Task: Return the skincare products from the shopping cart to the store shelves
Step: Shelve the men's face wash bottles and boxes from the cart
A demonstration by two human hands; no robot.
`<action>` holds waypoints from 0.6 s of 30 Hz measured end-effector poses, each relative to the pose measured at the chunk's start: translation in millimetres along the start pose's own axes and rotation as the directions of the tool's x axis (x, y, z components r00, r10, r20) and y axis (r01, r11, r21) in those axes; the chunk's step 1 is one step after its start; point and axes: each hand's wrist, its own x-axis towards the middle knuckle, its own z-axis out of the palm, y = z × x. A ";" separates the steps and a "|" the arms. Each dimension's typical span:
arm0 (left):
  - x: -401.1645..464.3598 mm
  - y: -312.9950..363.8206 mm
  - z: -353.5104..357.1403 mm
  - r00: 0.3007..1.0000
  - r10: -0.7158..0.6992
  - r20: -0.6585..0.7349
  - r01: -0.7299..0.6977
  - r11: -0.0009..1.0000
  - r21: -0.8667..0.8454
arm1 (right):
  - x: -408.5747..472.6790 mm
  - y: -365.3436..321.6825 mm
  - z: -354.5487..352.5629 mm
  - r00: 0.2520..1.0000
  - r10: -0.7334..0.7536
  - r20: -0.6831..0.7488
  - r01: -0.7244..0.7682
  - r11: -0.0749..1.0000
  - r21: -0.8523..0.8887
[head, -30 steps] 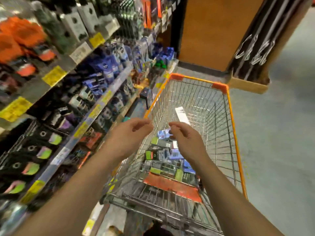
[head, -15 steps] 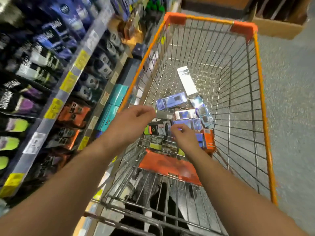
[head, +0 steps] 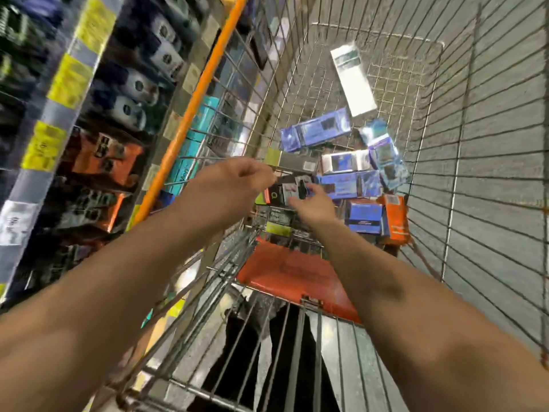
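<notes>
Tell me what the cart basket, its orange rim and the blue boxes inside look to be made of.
Cart basket: bare grey metal wire, a welded grid with a dull sheen. Orange rim: smooth and evenly coloured, likely plastic or a coating over a bar; I cannot tell which. Blue boxes: probably glossy printed cardboard, flat-faced and sharp-edged with bright glare.

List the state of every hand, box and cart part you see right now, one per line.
left hand: above the cart, fingers loosely curled, holding nothing.
right hand: inside the cart, reaching onto the black box.
black box: lying flat in the pile.
white box: lying flat, apart from the pile.
orange box: on edge against the cart's side wall.
child seat flap: folded down.
</notes>
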 end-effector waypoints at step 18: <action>-11.0 -12.9 -10.0 1.000 0.017 -0.010 -0.018 0.998 -0.066 | -33.7 -24.1 26.2 0.980 -0.134 -0.148 0.137 0.991 0.006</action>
